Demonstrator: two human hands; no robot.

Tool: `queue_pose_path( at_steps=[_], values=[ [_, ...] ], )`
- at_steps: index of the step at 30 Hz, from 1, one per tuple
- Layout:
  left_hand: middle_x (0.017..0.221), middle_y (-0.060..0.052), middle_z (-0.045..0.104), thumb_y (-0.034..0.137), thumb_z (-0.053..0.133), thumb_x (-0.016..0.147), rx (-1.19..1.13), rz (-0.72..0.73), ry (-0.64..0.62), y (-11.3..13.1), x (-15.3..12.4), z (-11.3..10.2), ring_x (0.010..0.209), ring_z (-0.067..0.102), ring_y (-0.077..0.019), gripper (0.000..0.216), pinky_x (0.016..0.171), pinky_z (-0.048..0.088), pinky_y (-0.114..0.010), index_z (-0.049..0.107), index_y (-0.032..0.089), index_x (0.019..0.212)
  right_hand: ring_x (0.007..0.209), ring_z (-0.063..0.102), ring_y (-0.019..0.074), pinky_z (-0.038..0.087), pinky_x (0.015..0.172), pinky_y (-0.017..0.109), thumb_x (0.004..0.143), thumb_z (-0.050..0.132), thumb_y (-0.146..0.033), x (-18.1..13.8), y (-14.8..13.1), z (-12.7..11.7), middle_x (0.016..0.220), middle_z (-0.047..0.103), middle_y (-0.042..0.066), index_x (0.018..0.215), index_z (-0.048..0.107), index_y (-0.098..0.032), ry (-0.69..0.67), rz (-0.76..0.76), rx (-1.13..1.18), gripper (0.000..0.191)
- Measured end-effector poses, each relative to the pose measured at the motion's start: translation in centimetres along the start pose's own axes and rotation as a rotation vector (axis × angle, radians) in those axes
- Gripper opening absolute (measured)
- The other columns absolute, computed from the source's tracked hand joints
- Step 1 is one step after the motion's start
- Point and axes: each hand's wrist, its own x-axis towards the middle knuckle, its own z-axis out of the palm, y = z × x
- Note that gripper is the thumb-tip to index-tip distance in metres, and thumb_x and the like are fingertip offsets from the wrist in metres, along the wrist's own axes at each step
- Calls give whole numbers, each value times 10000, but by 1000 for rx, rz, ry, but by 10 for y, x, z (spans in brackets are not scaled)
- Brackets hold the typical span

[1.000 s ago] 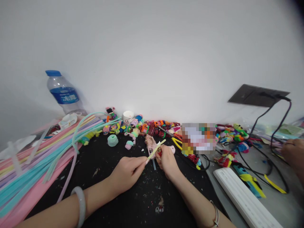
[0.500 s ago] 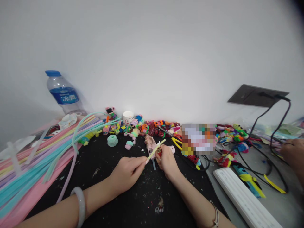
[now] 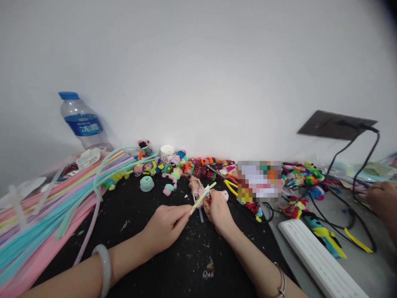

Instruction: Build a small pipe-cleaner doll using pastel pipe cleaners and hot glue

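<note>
My left hand [image 3: 169,225] pinches the lower end of a pale yellow pipe cleaner [image 3: 203,196], which slants up to the right. My right hand [image 3: 218,211] is closed beside its upper part, around a small red thing [image 3: 208,200] mostly hidden by the fingers. Behind both hands a pink glue gun [image 3: 196,191] with a stained nozzle lies on the black mat [image 3: 173,265]. Left of it are a mint-green coil [image 3: 147,183] and a small pastel figure [image 3: 169,189].
Pastel pipe cleaners [image 3: 46,219] spread over the left side, near a water bottle [image 3: 82,124]. Fuzzy figures [image 3: 201,167] line the wall around a white cup [image 3: 167,152]. On the right are a white power strip [image 3: 316,256], black cables [image 3: 328,211] and another person's hand [image 3: 383,198].
</note>
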Motion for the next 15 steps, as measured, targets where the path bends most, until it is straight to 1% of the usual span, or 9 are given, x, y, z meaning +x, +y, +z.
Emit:
queue_pose_path(
  at_steps=[7, 12, 15],
  values=[
    [628, -20, 690, 180, 437, 872, 4, -2, -6, 0, 1, 0, 507, 615, -108, 236, 504, 436, -173, 666, 169, 822, 372, 276, 114, 263, 374, 220, 860, 313, -240, 0, -5, 0, 426, 315, -43, 486, 302, -237, -14, 61, 90, 374],
    [626, -21, 689, 184, 435, 872, 0, 1, 5, 0, 0, 0, 518, 622, -112, 239, 516, 447, -174, 669, 171, 823, 352, 221, 107, 234, 354, 216, 875, 215, -210, -1, -8, 1, 396, 281, -50, 484, 276, -240, -42, 92, 168, 397],
    [623, -21, 688, 180, 443, 867, 0, -5, 0, 0, 0, 0, 516, 623, -113, 233, 517, 448, -174, 671, 171, 820, 349, 193, 101, 216, 346, 209, 882, 186, -219, -1, -7, 1, 396, 265, -58, 495, 269, -240, -61, 107, 198, 395]
  ],
)
